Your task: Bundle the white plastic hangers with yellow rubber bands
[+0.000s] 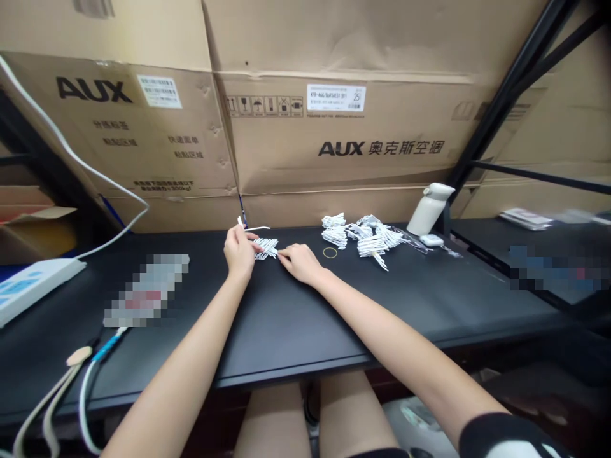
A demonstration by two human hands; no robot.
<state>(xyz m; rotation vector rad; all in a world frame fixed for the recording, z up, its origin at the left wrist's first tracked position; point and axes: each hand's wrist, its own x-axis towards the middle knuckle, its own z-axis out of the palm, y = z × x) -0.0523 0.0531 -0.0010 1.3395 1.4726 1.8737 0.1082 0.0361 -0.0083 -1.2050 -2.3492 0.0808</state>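
Observation:
My left hand (pixel 240 251) is closed, with thin white strips pinched in its fingers; one strip sticks out to the right above the fingers. A small pile of white strips (pixel 267 247) lies on the black table between my hands, under the left fingertips. My right hand (pixel 301 262) rests low on the table with its fingers together, the fingertips closed at the pile's right end. What exactly they grip there is too small to see clearly. Right of that hand lies a thin yellow rubber band (pixel 330 252), and beyond it are several bundles of similar white strips (pixel 370 236).
A white bottle (pixel 429 208) and a small white case (pixel 432 240) stand at the back right. On the left are a blurred phone-like device (pixel 147 291) with a cable and a white power strip (pixel 38 286). Large cardboard boxes (pixel 344 140) wall the back; a black metal frame (pixel 515 89) rises at right.

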